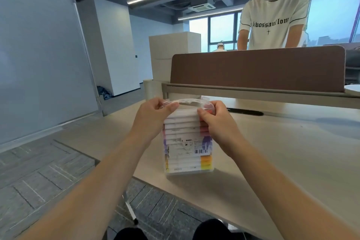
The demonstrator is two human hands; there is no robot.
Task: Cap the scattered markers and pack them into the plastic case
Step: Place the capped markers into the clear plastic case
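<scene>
Broadly, the left of the scene is filled by a large white whiteboard in a pale metal frame, and a wide beige desk top is spread across the right, backed by a brown fabric divider panel. Near the desk's front edge a clear rectangular plastic case is stood upright, filled with stacked white-barrelled markers with coloured caps. No loose marker is seen, so packing is judged done and closing to be the step in hand. The case's top left corner is pinched between thumb and curled fingers of the left hand; the top right corner is gripped likewise by the right hand. Between them a clear curved top strip is held; whether it is latched cannot be told. Even downward pressure at both ends would be called for next.
</scene>
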